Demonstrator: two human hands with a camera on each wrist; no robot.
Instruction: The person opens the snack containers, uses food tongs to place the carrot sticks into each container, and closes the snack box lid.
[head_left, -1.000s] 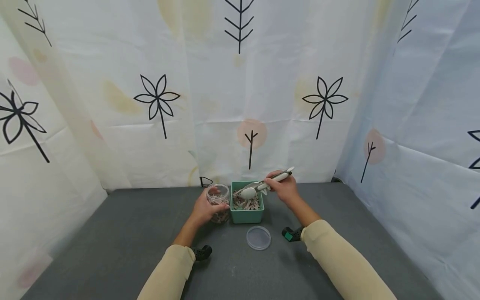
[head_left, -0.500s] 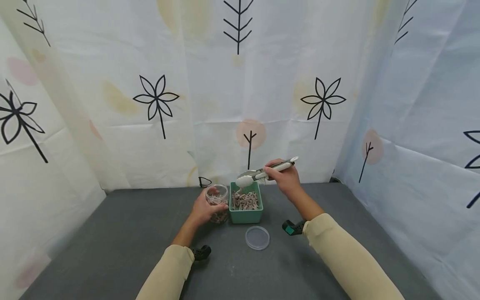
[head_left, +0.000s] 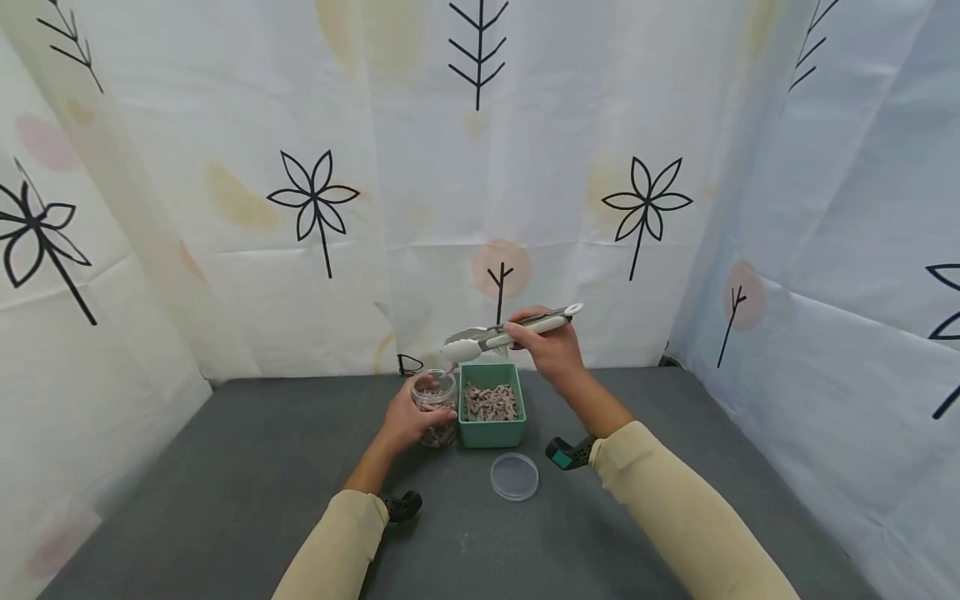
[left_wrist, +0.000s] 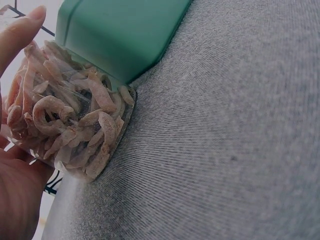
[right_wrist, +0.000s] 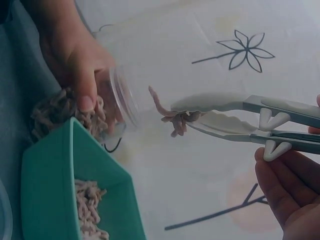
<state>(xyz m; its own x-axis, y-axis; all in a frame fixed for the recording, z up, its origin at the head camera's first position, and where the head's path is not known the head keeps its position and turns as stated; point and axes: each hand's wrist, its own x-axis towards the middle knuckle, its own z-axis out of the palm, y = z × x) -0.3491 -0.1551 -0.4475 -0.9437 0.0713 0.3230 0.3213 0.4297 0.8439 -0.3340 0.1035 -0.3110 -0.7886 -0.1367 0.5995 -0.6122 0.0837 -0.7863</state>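
My left hand (head_left: 403, 417) grips a clear jar (head_left: 433, 404) that stands on the table, its mouth uncovered. Dusty pinkish-brown dried strips (left_wrist: 75, 110) fill much of it. Right beside the jar is a green bin (head_left: 492, 433) with more of the strips (head_left: 491, 403) inside. My right hand (head_left: 551, 346) holds white and grey tongs (head_left: 487, 337) above the jar and bin. Between the tong tips a few strips (right_wrist: 177, 120) are pinched, close over the jar's mouth in the right wrist view.
A round clear lid (head_left: 514, 477) lies on the dark grey table (head_left: 300, 483) in front of the bin. Behind the table hangs a white patterned curtain (head_left: 420, 208), with side curtains at left and right.
The tongs have risen out of the bin and moved left to over the jar, carrying strips. My left hand keeps its hold on the jar.
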